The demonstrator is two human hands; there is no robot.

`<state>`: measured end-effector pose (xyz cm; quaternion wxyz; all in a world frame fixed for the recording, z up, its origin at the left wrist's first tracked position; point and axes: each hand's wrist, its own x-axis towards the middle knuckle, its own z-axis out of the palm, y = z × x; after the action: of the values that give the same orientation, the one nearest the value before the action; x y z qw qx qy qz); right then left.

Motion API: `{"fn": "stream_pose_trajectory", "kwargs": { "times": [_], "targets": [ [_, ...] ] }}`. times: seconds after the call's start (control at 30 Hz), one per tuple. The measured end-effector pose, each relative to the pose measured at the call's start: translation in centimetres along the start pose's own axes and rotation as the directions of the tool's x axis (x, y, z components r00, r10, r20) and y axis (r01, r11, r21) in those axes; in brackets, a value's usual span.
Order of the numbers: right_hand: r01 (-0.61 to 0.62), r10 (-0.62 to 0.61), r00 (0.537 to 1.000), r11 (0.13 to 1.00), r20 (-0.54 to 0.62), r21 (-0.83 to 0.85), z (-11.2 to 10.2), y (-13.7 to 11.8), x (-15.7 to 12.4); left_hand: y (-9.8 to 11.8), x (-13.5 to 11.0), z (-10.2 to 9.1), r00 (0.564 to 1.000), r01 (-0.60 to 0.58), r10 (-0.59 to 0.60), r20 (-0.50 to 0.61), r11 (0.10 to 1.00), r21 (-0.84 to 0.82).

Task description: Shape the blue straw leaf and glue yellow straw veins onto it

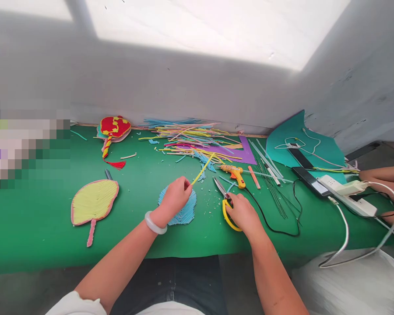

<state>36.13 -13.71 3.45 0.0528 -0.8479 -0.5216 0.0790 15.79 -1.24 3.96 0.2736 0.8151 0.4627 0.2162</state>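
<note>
My left hand (174,199) is closed, pinching a thin yellow pipe cleaner (203,168) that slants up to the right. Under this hand lies a blue ribbed, rounded piece (186,213), partly hidden by it. My right hand (244,212) grips the yellow-handled scissors (231,218) by their handles, with the blades pointing up and left. Just beyond the scissors rests a yellow hot glue gun (236,174) with its black cord. Small blue and pale scraps (202,173) are scattered between the hands.
A heap of coloured pipe cleaners (187,135) lies along the wall on the green table (134,245). To the left are a yellow leaf-shaped fan (95,202) and a red fan (113,126). At right, a power strip (348,197), cables and another person's arm (385,179).
</note>
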Motion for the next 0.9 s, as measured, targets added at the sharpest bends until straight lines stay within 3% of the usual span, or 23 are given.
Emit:
{"fn": "stream_pose_trajectory", "kwargs": {
  "times": [0.07, 0.13, 0.2, 0.27, 0.37, 0.5, 0.57, 0.67, 0.9],
  "targets": [
    [0.062, -0.053, 0.996, 0.989, -0.076, 0.134, -0.4, -0.8, -0.3, -0.7, -1.1, -1.2, 1.000, 0.004, -0.005, -0.013, 0.998, -0.066],
    [0.146, -0.078, 0.981, 0.899, -0.176, 0.414, -0.7, -2.6, -0.9, -1.3, -2.4, -2.0, 0.999, -0.014, 0.010, -0.034, 0.991, -0.133],
    [0.151, -0.073, 0.988, 0.672, -0.138, 0.725, -0.6, -5.2, -1.7, -1.8, -3.7, -2.4, 0.997, -0.060, 0.046, -0.066, 0.975, -0.214],
    [0.027, -0.112, 0.994, 0.402, 0.020, 0.915, 0.0, -8.0, -2.3, -2.1, -4.7, -2.4, 0.993, -0.110, 0.094, -0.075, 0.960, -0.256],
    [-0.073, -0.111, 0.990, 0.119, 0.086, 0.990, 1.2, -11.3, -2.8, -2.4, -5.5, -2.3, 0.993, -0.114, 0.111, -0.029, 0.919, -0.379],
    [-0.079, 0.021, 0.997, -0.083, 0.081, 0.993, 1.9, -13.0, -2.9, -3.0, -5.7, -2.4, 0.999, 0.034, 0.003, 0.053, 0.726, -0.687],
    [-0.078, 0.054, 0.995, -0.131, 0.086, 0.988, 2.0, -13.3, -3.1, -3.5, -5.7, -2.6, 0.994, 0.106, -0.038, 0.106, 0.618, -0.779],
    [-0.078, 0.069, 0.994, -0.111, 0.086, 0.991, 2.0, -13.7, -3.4, -4.0, -5.7, -2.9, 0.986, 0.168, -0.075, 0.151, 0.527, -0.833],
    [-0.035, 0.117, 0.993, 0.033, 0.031, 0.999, 2.9, -14.6, -3.9, -4.0, -5.8, -3.6, 0.986, 0.168, -0.089, 0.142, 0.480, -0.861]
  ]
}}
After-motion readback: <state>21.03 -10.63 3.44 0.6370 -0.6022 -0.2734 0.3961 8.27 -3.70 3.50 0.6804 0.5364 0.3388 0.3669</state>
